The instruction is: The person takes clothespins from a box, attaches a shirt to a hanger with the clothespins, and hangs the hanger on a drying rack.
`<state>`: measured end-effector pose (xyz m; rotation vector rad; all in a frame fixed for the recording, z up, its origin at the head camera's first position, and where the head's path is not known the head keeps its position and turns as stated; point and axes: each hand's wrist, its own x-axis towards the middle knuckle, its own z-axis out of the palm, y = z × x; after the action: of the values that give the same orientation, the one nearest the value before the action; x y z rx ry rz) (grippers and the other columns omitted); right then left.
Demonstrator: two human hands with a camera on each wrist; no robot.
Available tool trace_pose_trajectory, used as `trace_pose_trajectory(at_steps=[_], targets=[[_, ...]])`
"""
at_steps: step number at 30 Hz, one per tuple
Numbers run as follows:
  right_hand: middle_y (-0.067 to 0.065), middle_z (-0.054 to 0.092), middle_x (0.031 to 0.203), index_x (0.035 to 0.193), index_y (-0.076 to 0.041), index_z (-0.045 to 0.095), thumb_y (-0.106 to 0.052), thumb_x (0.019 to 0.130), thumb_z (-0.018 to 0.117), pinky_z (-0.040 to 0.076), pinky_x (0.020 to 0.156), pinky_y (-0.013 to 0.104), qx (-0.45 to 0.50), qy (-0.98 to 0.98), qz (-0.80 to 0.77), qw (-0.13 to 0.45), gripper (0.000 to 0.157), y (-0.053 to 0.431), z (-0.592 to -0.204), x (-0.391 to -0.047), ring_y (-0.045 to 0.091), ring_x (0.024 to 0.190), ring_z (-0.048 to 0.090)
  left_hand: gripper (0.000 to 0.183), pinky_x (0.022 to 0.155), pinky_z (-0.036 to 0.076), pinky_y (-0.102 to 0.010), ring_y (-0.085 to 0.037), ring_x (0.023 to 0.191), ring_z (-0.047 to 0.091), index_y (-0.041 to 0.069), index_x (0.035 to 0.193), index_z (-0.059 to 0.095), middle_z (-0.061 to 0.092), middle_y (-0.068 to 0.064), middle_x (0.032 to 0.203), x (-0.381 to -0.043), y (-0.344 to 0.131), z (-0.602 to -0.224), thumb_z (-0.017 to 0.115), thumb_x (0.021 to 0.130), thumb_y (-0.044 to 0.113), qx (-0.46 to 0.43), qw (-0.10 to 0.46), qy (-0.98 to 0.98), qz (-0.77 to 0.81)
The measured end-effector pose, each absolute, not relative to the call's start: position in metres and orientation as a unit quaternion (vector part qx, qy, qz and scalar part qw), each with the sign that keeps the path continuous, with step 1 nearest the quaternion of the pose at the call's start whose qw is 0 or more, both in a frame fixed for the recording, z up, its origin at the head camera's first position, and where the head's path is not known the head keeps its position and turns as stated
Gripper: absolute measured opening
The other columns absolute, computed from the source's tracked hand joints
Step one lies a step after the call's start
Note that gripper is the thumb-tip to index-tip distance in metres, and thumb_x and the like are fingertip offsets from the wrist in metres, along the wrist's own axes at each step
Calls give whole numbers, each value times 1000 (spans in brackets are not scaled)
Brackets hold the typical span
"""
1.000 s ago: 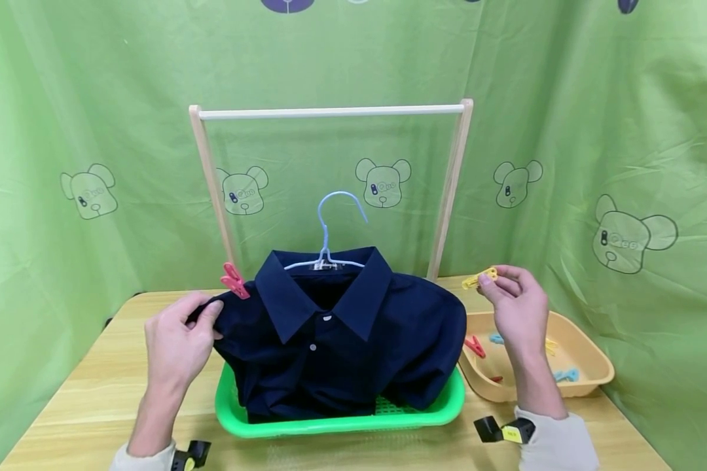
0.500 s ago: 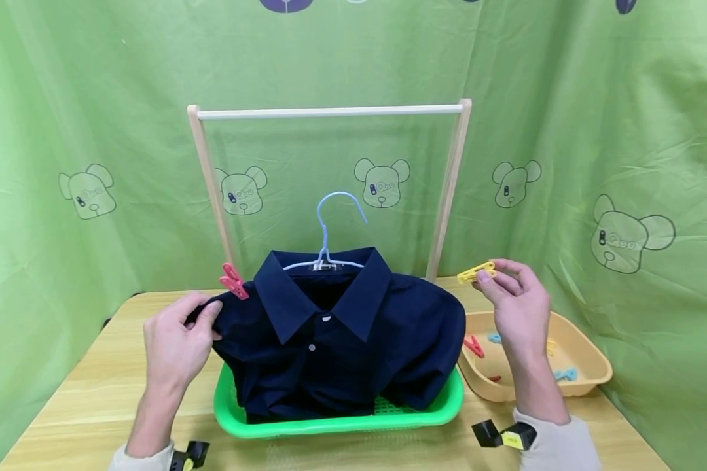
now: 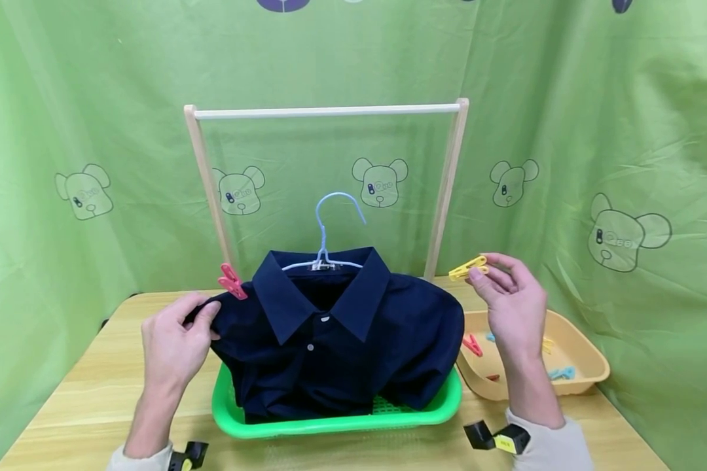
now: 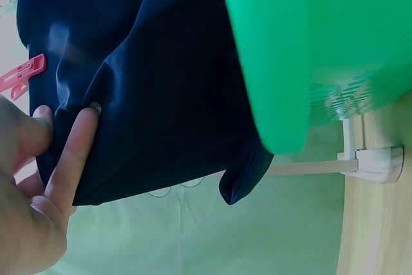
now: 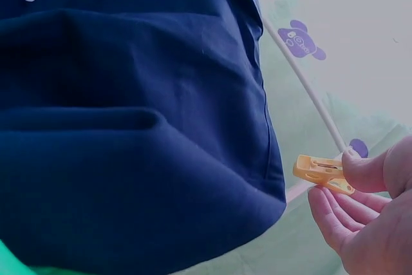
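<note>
A dark navy shirt (image 3: 330, 366) with a collar hangs on a pale blue wire hanger (image 3: 324, 239), its lower part bunched in a green basket (image 3: 336, 428). On the left of the picture, a pink clothespin (image 3: 232, 282) clips the shirt's shoulder. My left hand (image 3: 177, 340) pinches the fabric just outside that clothespin; the left wrist view shows thumb and fingers on the cloth. Off the opposite shoulder, my right hand (image 3: 515, 304) holds a yellow clothespin (image 3: 468, 268) between thumb and fingers. In the right wrist view the clothespin (image 5: 322, 170) is apart from the shirt.
Behind the basket stands a wooden rack with a white bar (image 3: 330, 112). An orange tray (image 3: 589, 373) with several loose clothespins sits at the right, partly behind my right forearm. Green curtains (image 3: 613, 144) surround the wooden table (image 3: 76, 399).
My right hand has moved slightly left and up with the yellow clothespin, nearer the shirt's shoulder. My left hand keeps its pinch on the fabric. The head view has shifted a little.
</note>
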<state>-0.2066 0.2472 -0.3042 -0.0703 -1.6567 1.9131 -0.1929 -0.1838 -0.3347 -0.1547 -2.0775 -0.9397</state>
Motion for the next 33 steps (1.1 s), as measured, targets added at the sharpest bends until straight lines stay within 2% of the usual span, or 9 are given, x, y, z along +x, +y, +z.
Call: trace_pose_trajectory(at_steps=[24, 33], targets=[[-6, 78, 91, 118, 2, 68, 2, 86, 77, 57, 78, 15, 14, -647, 700, 303, 33, 222, -299, -202, 2, 85, 74, 9, 53, 44, -12, 9, 51, 59, 12, 84, 77, 72, 0, 66, -195, -186, -334, 75, 88, 4, -78, 421, -825, -368], [-5, 78, 93, 119, 3, 68, 0, 86, 78, 56, 79, 15, 27, -658, 688, 304, 34, 215, -299, -201, 6, 90, 74, 9, 53, 43, -12, 9, 51, 58, 13, 85, 77, 73, 1, 68, -193, -186, -333, 75, 90, 6, -70, 411, -830, -369]])
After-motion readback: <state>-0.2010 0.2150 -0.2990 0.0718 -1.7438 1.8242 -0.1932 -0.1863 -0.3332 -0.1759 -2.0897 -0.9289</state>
